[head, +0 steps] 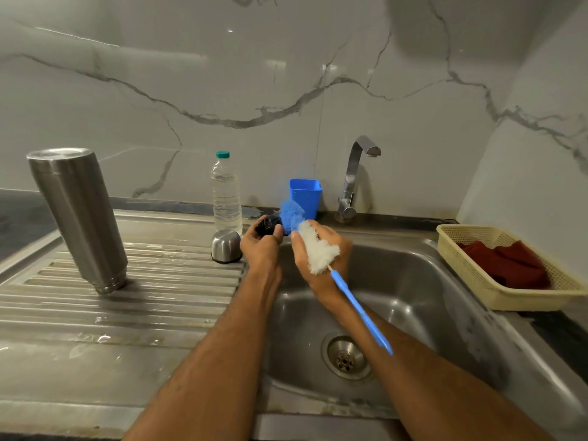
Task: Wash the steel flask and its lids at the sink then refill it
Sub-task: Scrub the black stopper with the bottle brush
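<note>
Two bare forearms reach from the bottom edge over a stainless steel sink, its drain straight below them. At the basin's back left corner the left hand curls its fingers around a small black inner lid. The right hand grasps a bottle brush around its bristle head, white bristles bulging over the hand and blue bristles pressed against the lid; the thin blue handle trails back along the right forearm. The steel flask stands upside down, mouth down, on the ribbed draining board far to the left, well apart from both hands. A small domed steel cap sits mouth down on the board just left of the left hand. The flask looks rigid and fairly weighty, its smooth wall likely slippery while wet, so a full wrap around the middle of the body seems the safest hold; the lid is small and light and is best pinched by its rim. Behind the cap stands a clear plastic water bottle with a teal top; any label is too small to read. A blue plastic cup and a chrome tap stand at the back wall. A cream basket holding dark red cloths rests on the desk to the right. No brand or writing is legible anywhere.
</note>
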